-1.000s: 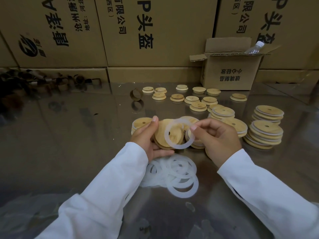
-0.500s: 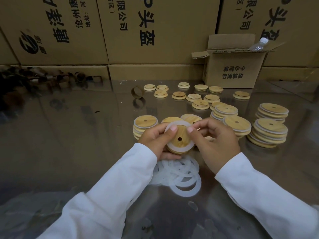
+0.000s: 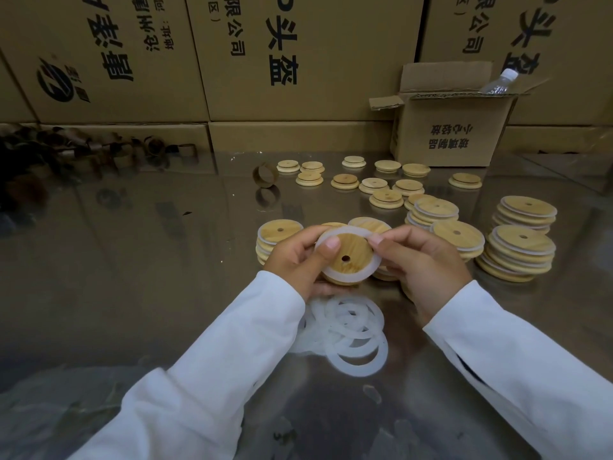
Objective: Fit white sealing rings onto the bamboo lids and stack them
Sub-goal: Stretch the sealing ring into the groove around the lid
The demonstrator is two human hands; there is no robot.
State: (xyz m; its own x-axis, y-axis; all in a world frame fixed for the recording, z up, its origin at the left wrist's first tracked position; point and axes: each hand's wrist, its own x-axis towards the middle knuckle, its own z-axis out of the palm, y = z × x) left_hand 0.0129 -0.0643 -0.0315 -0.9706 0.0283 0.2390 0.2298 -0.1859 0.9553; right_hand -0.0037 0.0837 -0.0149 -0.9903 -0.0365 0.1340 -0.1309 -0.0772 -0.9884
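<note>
Closest in, two white sleeves (image 3: 205,386) reach out over a shiny metal table (image 3: 132,277). Between them a loose pile of white rings (image 3: 345,330) lies flat on the table, overlapping one another.

Just beyond the pile, both hands hold one bamboo lid (image 3: 348,257) above the table, tilted toward the camera, its small hole in view. The left hand (image 3: 295,257) grips the lid, fingers curled underneath and thumb pressed on its upper left edge. A white ring (image 3: 373,263) sits around the lid's raised centre. The right hand (image 3: 421,263) pinches this ring at the upper right edge.

Behind the hands stand stacks of ringed lids (image 3: 520,254), one to the left and several to the right. Farther back, bare lids (image 3: 386,198) lie scattered singly, near a brown cardboard hoop (image 3: 265,174). A small open carton (image 3: 451,131) holds a plastic bottle (image 3: 497,83). Large printed cartons (image 3: 298,54) form the back wall.
</note>
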